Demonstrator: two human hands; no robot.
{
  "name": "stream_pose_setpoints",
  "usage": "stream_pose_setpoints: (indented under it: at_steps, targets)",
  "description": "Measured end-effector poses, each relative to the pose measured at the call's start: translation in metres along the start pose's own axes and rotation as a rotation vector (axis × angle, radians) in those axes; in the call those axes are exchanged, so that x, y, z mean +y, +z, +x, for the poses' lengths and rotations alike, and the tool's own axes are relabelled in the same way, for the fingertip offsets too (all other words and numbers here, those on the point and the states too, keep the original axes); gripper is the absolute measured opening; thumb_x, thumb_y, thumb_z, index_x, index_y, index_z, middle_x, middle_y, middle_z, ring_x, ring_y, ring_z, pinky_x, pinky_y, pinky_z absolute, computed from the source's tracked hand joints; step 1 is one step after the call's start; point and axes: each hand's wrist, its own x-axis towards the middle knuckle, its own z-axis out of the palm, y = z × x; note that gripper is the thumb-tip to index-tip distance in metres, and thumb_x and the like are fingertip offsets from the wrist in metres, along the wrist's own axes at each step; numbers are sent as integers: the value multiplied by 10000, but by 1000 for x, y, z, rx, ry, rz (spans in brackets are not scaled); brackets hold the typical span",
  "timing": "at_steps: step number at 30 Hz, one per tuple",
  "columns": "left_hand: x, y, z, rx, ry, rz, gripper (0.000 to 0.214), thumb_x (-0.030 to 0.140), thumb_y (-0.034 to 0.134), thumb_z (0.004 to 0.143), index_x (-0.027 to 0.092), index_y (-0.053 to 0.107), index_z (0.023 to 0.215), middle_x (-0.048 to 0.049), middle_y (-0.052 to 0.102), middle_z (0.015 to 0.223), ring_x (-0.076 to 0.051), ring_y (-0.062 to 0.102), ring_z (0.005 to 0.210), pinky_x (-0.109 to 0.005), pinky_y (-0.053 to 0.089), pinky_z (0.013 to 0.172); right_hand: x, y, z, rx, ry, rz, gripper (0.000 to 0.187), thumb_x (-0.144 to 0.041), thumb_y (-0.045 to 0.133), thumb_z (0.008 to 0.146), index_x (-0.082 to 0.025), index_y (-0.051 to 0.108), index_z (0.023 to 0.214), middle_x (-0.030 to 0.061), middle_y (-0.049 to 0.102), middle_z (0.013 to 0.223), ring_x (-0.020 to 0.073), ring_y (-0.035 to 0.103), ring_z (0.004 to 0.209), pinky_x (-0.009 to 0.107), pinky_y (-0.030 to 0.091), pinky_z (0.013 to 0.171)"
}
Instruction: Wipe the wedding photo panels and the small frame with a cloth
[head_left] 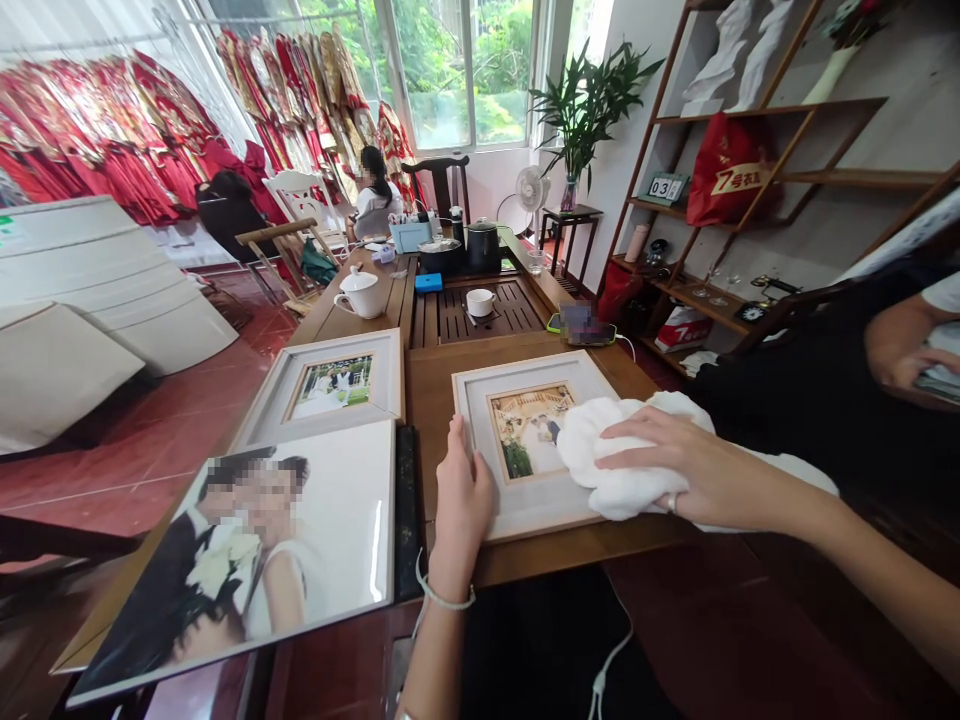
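Note:
A small framed wedding photo (480,395) lies flat on the wooden table (431,385) in front of me. My left hand (459,505) rests flat against the frame's left edge, fingers together and stretched out. My right hand (694,465) presses a white cloth (600,455) onto the right side of the frame's glass, fingers spread over the cloth.
A second small framed photo (330,385) and a large unframed-looking wedding print (247,555) lie to the left. Further back stand a tea tray (480,310) with cup, kettle (482,245), a white teapot (361,292) and a phone (583,325). Another person's arm (900,345) is at right; someone sits at the far end.

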Motion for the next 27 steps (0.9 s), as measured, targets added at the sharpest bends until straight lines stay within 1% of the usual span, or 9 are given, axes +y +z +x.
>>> stream_pose_setpoints:
  at_steps: [3, 6, 10, 13, 16, 19, 21, 24, 27]
  targets:
    - [3, -1, 0, -13, -11, 20, 545, 121, 466, 874, 124, 423, 1417, -174, 508, 1456, -288, 489, 1347, -446, 405, 1127, -19, 5, 16, -52, -78, 93, 547, -146, 653, 736, -392, 663, 1225, 37, 607, 1318, 327, 541, 1141, 553, 436, 973]
    - [4, -3, 1, -35, -33, 3, 547, 121, 459, 877, 98, 411, 1421, -188, 499, 1459, -281, 484, 1353, -439, 394, 1132, -42, 12, 36, -60, -140, 146, 540, -134, 654, 736, -346, 659, 1232, 56, 594, 1329, 311, 518, 1147, 535, 425, 964]
    - [5, -7, 2, -28, -101, -113, 454, 199, 376, 949, 120, 451, 1390, -150, 530, 1444, -229, 497, 1346, -380, 397, 1123, -66, 22, 63, -56, -196, 150, 525, -152, 650, 758, -320, 643, 1255, 73, 581, 1332, 310, 506, 1120, 516, 431, 925]
    - [7, -11, 4, -11, -161, -116, 440, 287, 308, 991, 122, 503, 1349, -145, 583, 1392, -242, 544, 1301, -384, 424, 1087, -70, 28, 85, -21, -122, 103, 529, -170, 648, 775, -295, 621, 1288, 87, 567, 1343, 320, 489, 1134, 508, 434, 914]
    - [15, -13, 7, -49, -173, -26, 471, 327, 310, 996, 101, 478, 1374, -175, 617, 1338, -284, 598, 1233, -419, 458, 1030, -69, 32, 102, 0, -19, 41, 567, -167, 641, 785, -265, 577, 1339, 114, 542, 1365, 337, 463, 1160, 515, 433, 904]
    - [27, -18, 13, -131, -132, 141, 491, 370, 280, 1009, 90, 483, 1358, -204, 643, 1283, -305, 650, 1148, -415, 504, 940, -73, 30, 102, -43, -85, 30, 536, -163, 621, 785, -261, 587, 1311, 112, 546, 1349, 328, 465, 1119, 515, 428, 883]
    - [32, -23, 17, -219, -44, 303, 486, 367, 224, 1023, 110, 530, 1301, -198, 676, 1212, -301, 688, 1064, -401, 526, 873, -78, 26, 94, -65, -174, 43, 490, -151, 602, 773, -251, 616, 1253, 103, 552, 1335, 327, 457, 1099, 523, 411, 885]
    - [35, -29, 21, -295, 87, 476, 386, 288, 333, 1004, 136, 538, 1294, -210, 645, 1243, -319, 677, 1073, -424, 516, 885, -85, 17, 78, -99, -318, 88, 539, -99, 568, 730, -281, 617, 1235, 62, 547, 1345, 320, 442, 1098, 532, 376, 908]
    - [34, -31, 22, -336, 186, 607, 412, 184, 419, 960, 146, 480, 1365, -227, 607, 1283, -331, 657, 1106, -449, 512, 901, -87, 7, 65, -188, -473, 151, 588, -70, 546, 693, -312, 621, 1223, 21, 569, 1316, 295, 450, 1101, 522, 354, 929]
